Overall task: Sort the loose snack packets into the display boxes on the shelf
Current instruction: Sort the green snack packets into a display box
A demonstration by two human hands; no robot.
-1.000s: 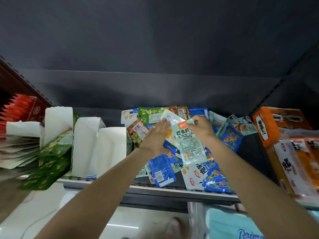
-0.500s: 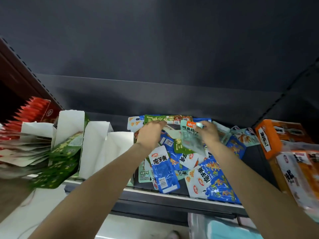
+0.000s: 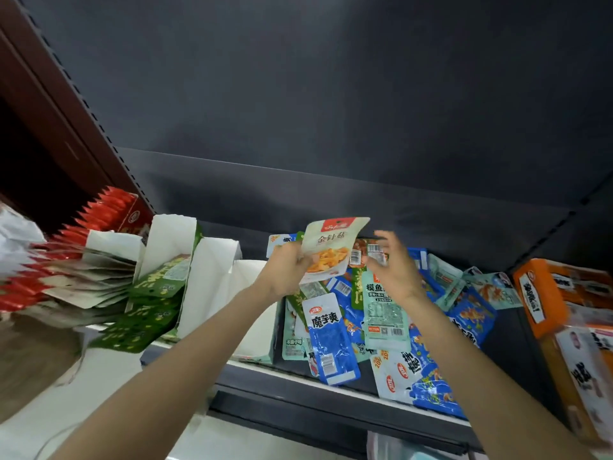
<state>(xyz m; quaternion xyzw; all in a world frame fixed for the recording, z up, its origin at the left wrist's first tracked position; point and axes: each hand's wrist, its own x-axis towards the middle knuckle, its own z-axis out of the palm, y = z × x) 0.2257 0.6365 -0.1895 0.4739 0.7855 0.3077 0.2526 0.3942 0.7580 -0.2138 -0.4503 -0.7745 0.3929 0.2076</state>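
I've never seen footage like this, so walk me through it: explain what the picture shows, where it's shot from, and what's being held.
There is no machine here: a person wears a camera on the head, so you look forward and down along both bare arms at a dark shop shelf.

The left hand grips a cream packet with a red top, lifted above the pile. The right hand is blurred above the pile; whether it holds anything is unclear.

On the shelf lies a heap of loose packets, mostly blue, mint and green. To the left stand white display boxes, one holding green packets, with red packets behind. An orange box sits at the right.
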